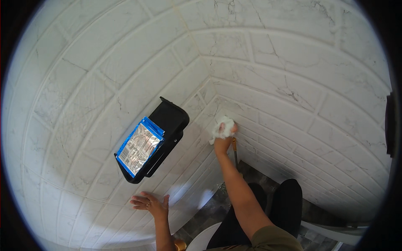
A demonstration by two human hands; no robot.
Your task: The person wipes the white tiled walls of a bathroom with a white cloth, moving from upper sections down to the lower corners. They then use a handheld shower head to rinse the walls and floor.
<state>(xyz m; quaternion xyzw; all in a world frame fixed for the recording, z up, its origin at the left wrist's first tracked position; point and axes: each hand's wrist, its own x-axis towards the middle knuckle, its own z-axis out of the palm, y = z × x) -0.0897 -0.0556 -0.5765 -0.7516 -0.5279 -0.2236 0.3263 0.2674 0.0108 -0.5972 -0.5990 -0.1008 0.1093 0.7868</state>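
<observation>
My right hand [226, 142] reaches forward to the corner where two marble-patterned walls meet. Its fingers are closed on a crumpled white wipe [220, 127], which lies against the wall low in that corner. Lower left, my left hand [152, 205] has its fingers spread, with a ring on one of them. It is empty and at the left wall [98, 178]; whether the palm touches it I cannot tell. Above that hand, a black wall-mounted holder [171, 118] carries a blue and silver soft packet [140, 146].
Just below my right hand stands a thin rod with a gold-coloured handle [234, 144]. A rounded white edge [208, 236] shows by my dark-clad legs [287, 205], next to a gold-coloured round piece [180, 244]. The floor has dark tiles [209, 213]. A dark object [390, 125] sits at the right rim.
</observation>
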